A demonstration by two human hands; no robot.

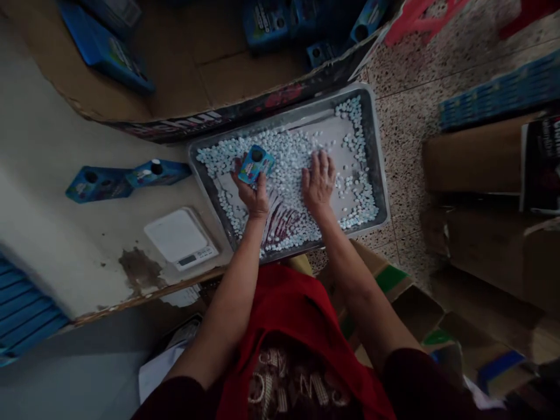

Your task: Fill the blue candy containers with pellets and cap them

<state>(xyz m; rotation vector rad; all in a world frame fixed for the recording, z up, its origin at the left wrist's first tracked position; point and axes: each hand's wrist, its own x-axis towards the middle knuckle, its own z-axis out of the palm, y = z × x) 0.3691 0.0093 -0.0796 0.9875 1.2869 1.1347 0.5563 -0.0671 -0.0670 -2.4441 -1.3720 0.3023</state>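
Observation:
My left hand (254, 195) is closed around a small blue printed carton (255, 163) with a dark round opening in its face. It is over the left part of a metal tray (384, 192), where many small pale-blue and white pellets (289, 154) lie spread out. My right hand (320, 181) lies palm down on the pellets, its fingers stretched out and slightly apart, holding nothing. Two more blue cartons stand on the table left of the tray: one carton (98, 184) at the far left and another carton (160, 172) closer in, with white pellets at its opening.
A white digital scale (181, 236) sits left of the tray. Behind the tray stands a large cardboard box (175, 76) with blue cartons inside. Brown boxes (476, 163) are stacked at the right, over a speckled floor (406, 134). Blue packs (26, 309) lie at the far left.

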